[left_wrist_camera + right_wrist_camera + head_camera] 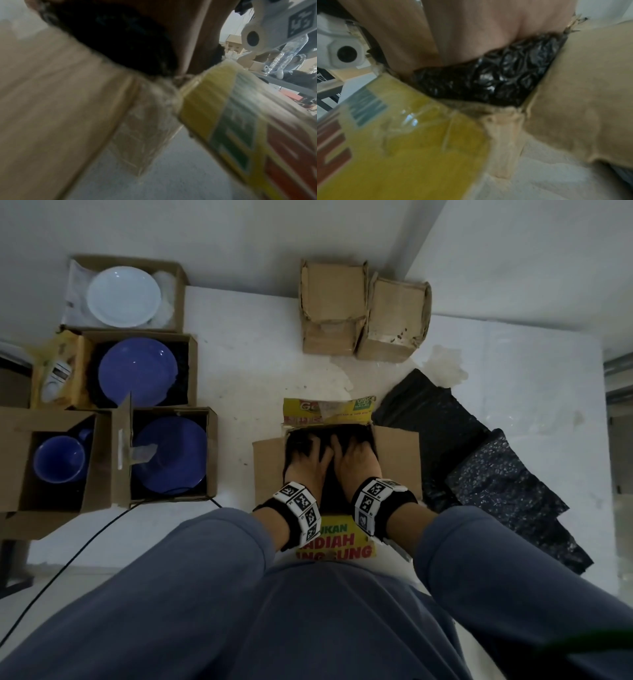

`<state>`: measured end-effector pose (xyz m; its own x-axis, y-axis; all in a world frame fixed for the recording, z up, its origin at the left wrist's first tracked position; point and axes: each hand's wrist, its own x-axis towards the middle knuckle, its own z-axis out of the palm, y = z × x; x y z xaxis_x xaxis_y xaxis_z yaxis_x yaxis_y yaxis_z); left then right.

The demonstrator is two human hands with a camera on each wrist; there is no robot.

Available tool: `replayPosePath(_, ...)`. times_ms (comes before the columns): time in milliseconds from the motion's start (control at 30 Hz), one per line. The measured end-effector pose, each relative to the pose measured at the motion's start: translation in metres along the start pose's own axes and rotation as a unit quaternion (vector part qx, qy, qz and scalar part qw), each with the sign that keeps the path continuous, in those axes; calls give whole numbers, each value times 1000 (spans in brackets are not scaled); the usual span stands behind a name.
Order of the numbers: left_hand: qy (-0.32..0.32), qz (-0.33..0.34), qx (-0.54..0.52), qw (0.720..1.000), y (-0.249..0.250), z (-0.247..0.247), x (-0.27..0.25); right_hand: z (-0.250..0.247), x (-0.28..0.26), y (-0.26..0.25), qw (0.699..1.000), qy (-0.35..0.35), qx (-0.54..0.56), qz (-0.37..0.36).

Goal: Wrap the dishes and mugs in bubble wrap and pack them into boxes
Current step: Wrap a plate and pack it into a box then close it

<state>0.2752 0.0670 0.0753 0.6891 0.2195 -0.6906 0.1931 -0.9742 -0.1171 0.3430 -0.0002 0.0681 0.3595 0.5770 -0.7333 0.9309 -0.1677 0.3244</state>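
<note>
An open cardboard box [397, 463] with yellow printed flaps stands on the white floor just in front of me. Both hands reach down into it. My left hand [308, 460] and right hand [356, 455] lie side by side with fingers spread, pressing on a bundle of black bubble wrap [329, 484] that fills the box. What the wrap holds is hidden. In the right wrist view the palm [471, 27] rests on the shiny black wrap [488, 81] between a yellow flap [411, 135] and a plain one. The left wrist view is blurred, showing black wrap [120, 40] under the palm [197, 33].
At the left stand open boxes holding a white plate [124, 296], two blue plates [138, 372] [169, 457] and a blue mug [60, 458]. Two closed boxes [334, 306] stand at the back. Loose black bubble wrap sheets [479, 474] lie at the right. A black cable [68, 559] crosses the floor.
</note>
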Motion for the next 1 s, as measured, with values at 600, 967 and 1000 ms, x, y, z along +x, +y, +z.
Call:
replayPosePath(600, 26, 6, 175, 984, -6, -14, -9, -18, -11, 11, 997, 66, 43, -21)
replayPosePath(967, -3, 5, 230, 973, -5, 0, -3, -5, -9, 10, 993, 93, -69, -10)
replayPosePath(1000, -9, 2, 235, 972, -4, 2, -1, -2, -7, 8, 993, 88, -81, -12)
